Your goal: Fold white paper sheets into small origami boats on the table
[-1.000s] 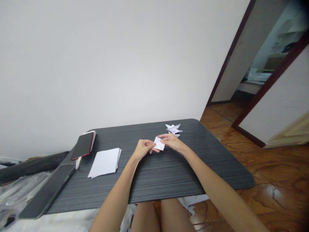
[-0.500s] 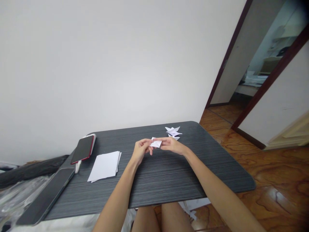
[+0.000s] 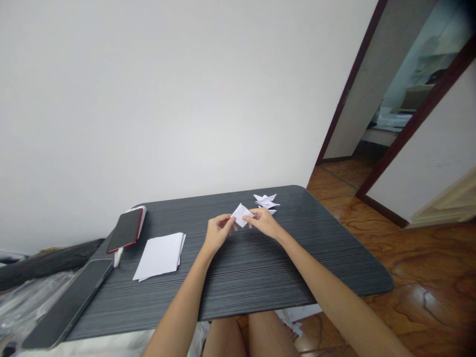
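A small folded white paper [image 3: 241, 215], roughly diamond-shaped, is held above the dark table between both hands. My left hand [image 3: 218, 231] pinches its left corner between thumb and fingers. On the right side, my right hand [image 3: 262, 221] grips it, with the thumb lying on the front face. Just behind that hand lie several folded paper cranes [image 3: 266, 201], white and pointed, partly hidden by the fingers. A stack of white paper squares [image 3: 159, 255] rests on the table to the left of my left forearm.
The dark, wood-grained table [image 3: 256, 282] stands against a white wall. At its left are a tablet with a red edge [image 3: 126, 229] on a white stand and a long dark panel [image 3: 70, 302]. Paper scraps [image 3: 297, 327] lie below the front edge. A doorway opens at right.
The folded paper has been turned so a fuller diamond face shows, its tip now pointing up. Both hands have shifted their grip, and my right thumb has come onto the front.
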A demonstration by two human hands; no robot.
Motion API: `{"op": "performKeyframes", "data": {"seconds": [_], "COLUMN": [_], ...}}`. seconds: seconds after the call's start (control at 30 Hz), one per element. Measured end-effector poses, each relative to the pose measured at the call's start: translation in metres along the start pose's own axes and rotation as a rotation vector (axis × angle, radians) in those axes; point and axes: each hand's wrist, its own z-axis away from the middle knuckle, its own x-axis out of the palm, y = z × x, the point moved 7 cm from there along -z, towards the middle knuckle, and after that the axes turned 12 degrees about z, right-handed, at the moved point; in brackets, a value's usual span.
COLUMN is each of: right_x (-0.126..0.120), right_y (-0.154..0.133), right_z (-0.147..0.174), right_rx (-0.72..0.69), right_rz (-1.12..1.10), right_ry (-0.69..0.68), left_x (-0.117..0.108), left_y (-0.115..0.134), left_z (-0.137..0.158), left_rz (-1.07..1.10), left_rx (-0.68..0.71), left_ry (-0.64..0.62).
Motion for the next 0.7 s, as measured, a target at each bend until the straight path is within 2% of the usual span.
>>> {"op": "performKeyframes", "data": {"seconds": [0.23,0.53,0.7], "right_x": [0.01,0.012,0.011], "right_y": [-0.005,-0.006,-0.016], "right_z": [0.004,0.007,0.01], "right_rx": [0.002,0.016,-0.028], "right_rz": [-0.255,-0.533,-0.595], "right_ry": [-0.133,-0.192,-0.229], "left_x": [0.0,0.002,0.003], "left_y": [-0.006,-0.009,-0.01], "left_z": [0.0,0.0,0.002], "left_rz": [0.217,0.509,0.559], "left_rx": [-0.056,-0.111,-0.153], "left_ry": [0.035,0.028,-0.005]}}
